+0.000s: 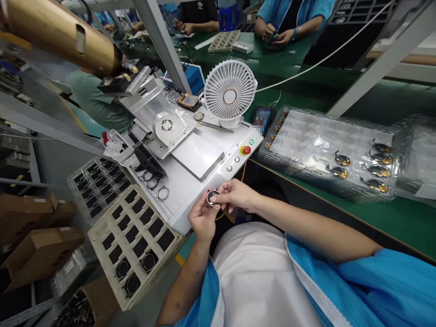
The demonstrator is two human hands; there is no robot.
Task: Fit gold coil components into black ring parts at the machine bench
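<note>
Casing (pixel 210 195), small, round, silver-rimmed and dark-faced, sits at the centre of the frame, grasped in the grip of the bare left hand (pixel 203 219) and the bare right hand (pixel 238 195). Its circular face tilts up toward the camera. At lower left, a beige rectangular tray (pixel 97 231) holds three round, silver-rimmed black parts (pixel 149 262); at right, a clear plastic tray (pixel 296 136) carries black-and-gold parts (pixel 379 170). The right thumb hides some of the casing's face.

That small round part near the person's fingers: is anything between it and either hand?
Nothing visible is: the left hand holds the small round part, and the right hand's thumb lies over its face.
</note>
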